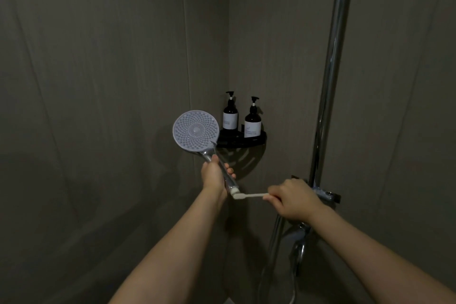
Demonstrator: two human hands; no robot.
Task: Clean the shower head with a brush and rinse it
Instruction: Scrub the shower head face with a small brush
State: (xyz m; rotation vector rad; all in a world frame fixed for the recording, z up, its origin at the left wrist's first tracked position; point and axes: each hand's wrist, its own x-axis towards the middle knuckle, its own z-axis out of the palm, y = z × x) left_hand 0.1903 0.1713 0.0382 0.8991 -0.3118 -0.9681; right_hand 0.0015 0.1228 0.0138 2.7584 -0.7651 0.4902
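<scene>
My left hand (214,175) grips the chrome handle of the shower head (195,131), holding it upright with its round, nozzle-covered face turned toward me. My right hand (293,198) holds a pale toothbrush-like brush (249,196) by its handle. The brush's head touches the lower end of the shower handle, just below my left hand. The shower hose (294,271) hangs down below my right wrist.
A black corner shelf (256,143) carries two dark pump bottles (230,112) (253,118) just behind the shower head. A chrome riser pipe (333,61) runs up the right wall above the mixer valve (325,192). Dark grey walls surround the stall.
</scene>
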